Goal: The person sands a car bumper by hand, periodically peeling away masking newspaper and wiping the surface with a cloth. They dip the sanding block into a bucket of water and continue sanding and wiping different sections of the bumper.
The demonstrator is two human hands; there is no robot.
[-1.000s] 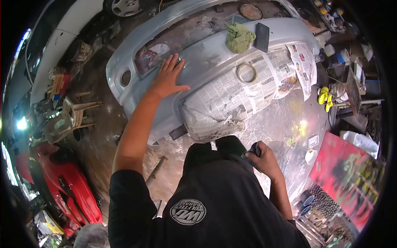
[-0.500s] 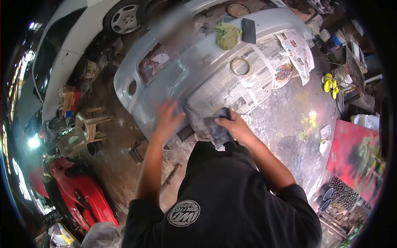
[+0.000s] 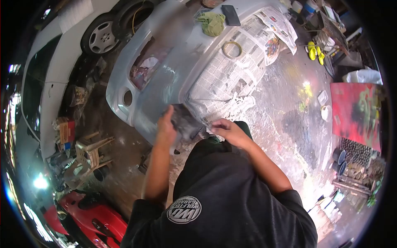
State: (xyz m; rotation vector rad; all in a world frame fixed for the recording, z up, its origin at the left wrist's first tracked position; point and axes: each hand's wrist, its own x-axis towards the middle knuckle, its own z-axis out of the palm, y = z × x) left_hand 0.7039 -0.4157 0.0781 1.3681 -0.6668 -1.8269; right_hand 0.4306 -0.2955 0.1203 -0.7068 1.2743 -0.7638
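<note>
My left hand [image 3: 166, 127] grips a dark grey, smudged sheet of sandpaper [image 3: 187, 122], thumb up along its left edge. The sheet is blurred and hangs over the near end of a grey car bumper [image 3: 165, 89]. Just right of the sheet is my right hand [image 3: 229, 132], its fingers loosely bent and apart, with nothing visible in them. Newspaper [image 3: 215, 82] covers the bumper's right side, and a roll of masking tape [image 3: 232, 50] lies on it. A green cloth [image 3: 211, 23] and a dark flat block [image 3: 230, 15] rest on top of the bumper.
To the left stands a light-coloured car with a wheel [image 3: 101, 37]. A broken plastic chair [image 3: 89, 155] and a red body panel [image 3: 93, 215] are at lower left. On the right are yellow clogs [image 3: 316, 53] and a red painted board [image 3: 355, 113].
The sandpaper has passed from my right hand to my left and moved leftward. My right hand has let go of it. The view has shifted, so the bumper appears higher and further left.
</note>
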